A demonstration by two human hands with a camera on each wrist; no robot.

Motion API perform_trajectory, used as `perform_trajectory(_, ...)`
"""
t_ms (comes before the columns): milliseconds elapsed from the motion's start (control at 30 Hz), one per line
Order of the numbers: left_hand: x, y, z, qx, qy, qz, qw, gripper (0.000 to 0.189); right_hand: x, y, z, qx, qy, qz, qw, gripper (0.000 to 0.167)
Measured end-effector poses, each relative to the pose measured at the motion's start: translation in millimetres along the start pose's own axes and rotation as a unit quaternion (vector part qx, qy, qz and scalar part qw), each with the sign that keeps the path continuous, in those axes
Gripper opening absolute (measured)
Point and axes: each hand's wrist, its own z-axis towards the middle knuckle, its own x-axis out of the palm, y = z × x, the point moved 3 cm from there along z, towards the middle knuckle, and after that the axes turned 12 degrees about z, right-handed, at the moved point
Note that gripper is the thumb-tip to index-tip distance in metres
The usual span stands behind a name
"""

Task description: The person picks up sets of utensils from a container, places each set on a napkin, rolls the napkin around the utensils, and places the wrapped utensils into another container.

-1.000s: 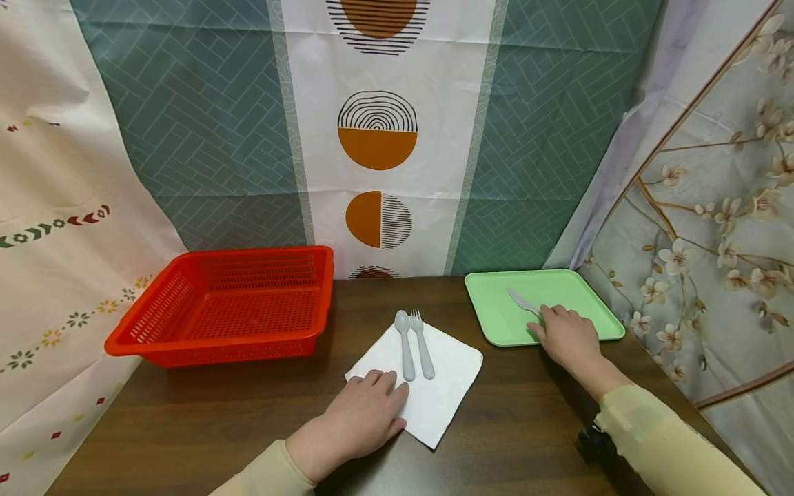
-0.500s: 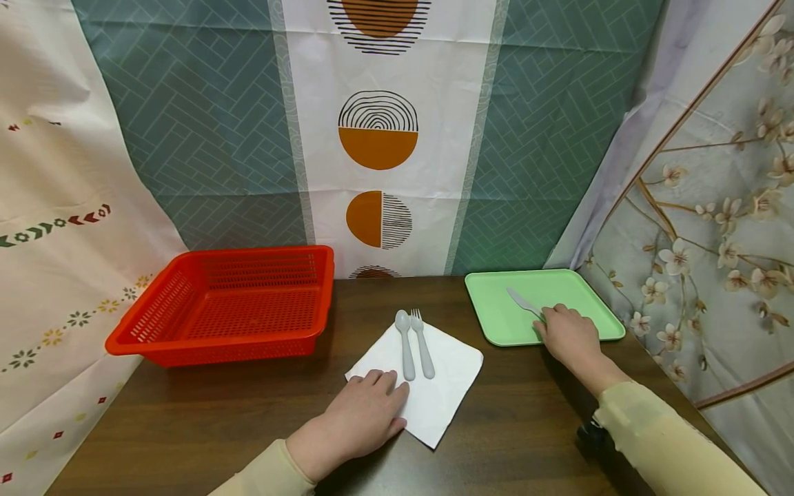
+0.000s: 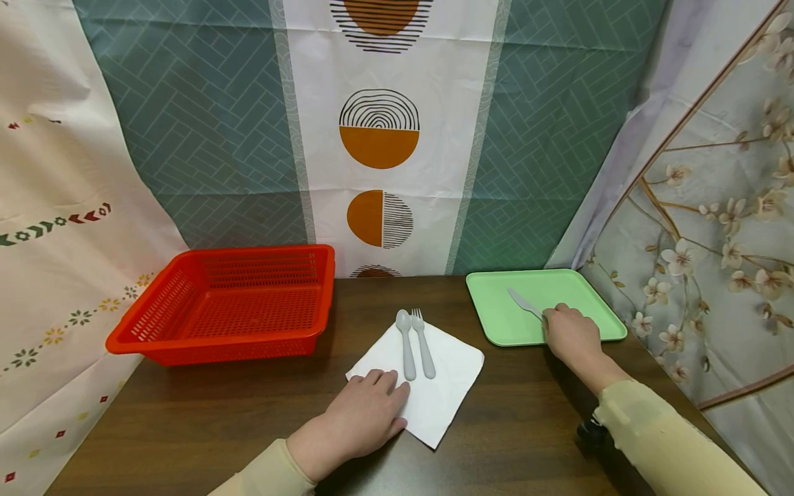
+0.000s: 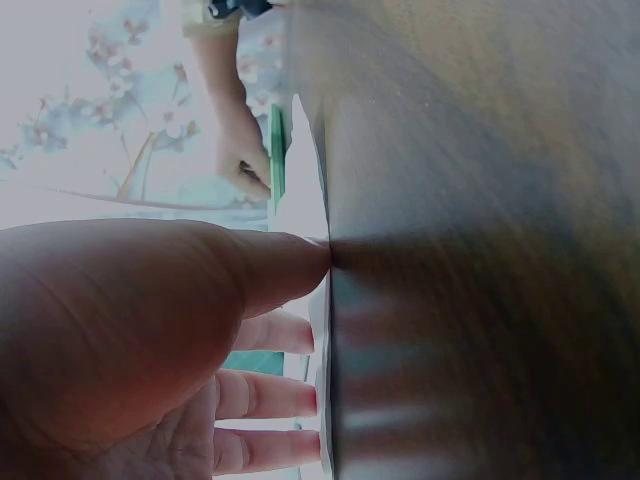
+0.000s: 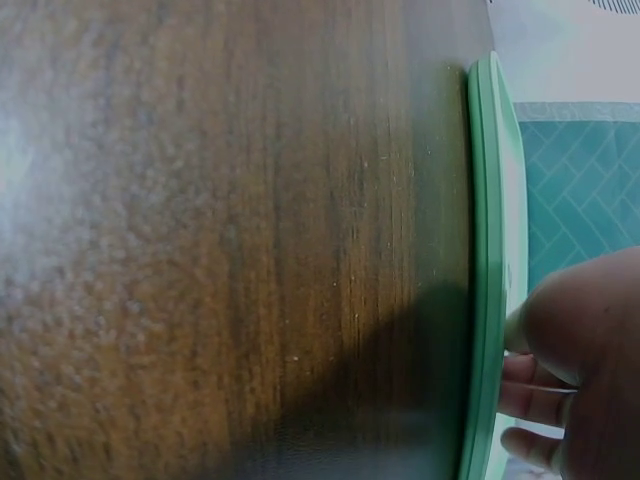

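In the head view a grey table knife (image 3: 524,303) lies slantwise on the light green tray (image 3: 496,324). My right hand (image 3: 573,337) is over the tray's front rim and pinches the knife's handle end, which the fingers hide. On a white napkin (image 3: 455,365) at the middle of the table lie a grey spoon (image 3: 407,348) and a grey fork (image 3: 424,348), side by side. My left hand (image 3: 362,413) rests on the napkin's left corner with fingers spread. In the left wrist view its thumb (image 4: 290,265) and fingertips touch the napkin.
To the left stands a red plastic basket (image 3: 260,348) with slotted walls and nothing inside. A patterned cloth (image 3: 378,207) hangs behind the brown wooden table (image 3: 509,413). Floral cloth (image 3: 713,275) closes the right side.
My right thumb has drawn in toward the fingers at the knife's handle. The knife has stayed about where it was. The left hand, spoon and fork have not moved.
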Motion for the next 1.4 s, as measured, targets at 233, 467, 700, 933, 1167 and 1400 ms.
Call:
perform_trajectory(233, -1.1, -0.2, -0.6, 0.000, -0.006, 0.005, 1.0000, 0.047, 0.7, -1.5, 1.8, 0.005, 0.002, 0.006, 1.0000, 0.012)
perform_trajectory(467, -0.6, -0.4, -0.9, 0.000, -0.007, 0.006, 1.0000, 0.047, -0.4, 0.3, 2.1, 0.007, 0.008, 0.010, 0.9999, 0.012)
perform_trajectory(700, -0.3, -0.4, -0.8, 0.001, -0.008, 0.008, 0.9999, 0.047, -1.8, 3.8, 2.0, 0.004, 0.007, 0.012, 0.9999, 0.014)
perform_trajectory(933, 0.0, -0.6, -1.1, 0.001, -0.012, 0.009, 0.9999, 0.047, -0.7, 3.6, 3.5, 0.006, 0.007, 0.013, 0.9999, 0.014)
perform_trajectory(1167, 0.7, -0.5, -0.9, 0.000, -0.010, 0.007, 0.9999, 0.048, 1.6, 4.5, 2.9, -0.002, -0.003, 0.020, 0.9998, 0.015)
perform_trajectory(1400, 0.3, -0.3, -0.7, -0.001, -0.005, 0.003, 1.0000, 0.047, 2.3, 6.2, 2.3, -0.011, -0.016, 0.017, 0.9997, 0.014)
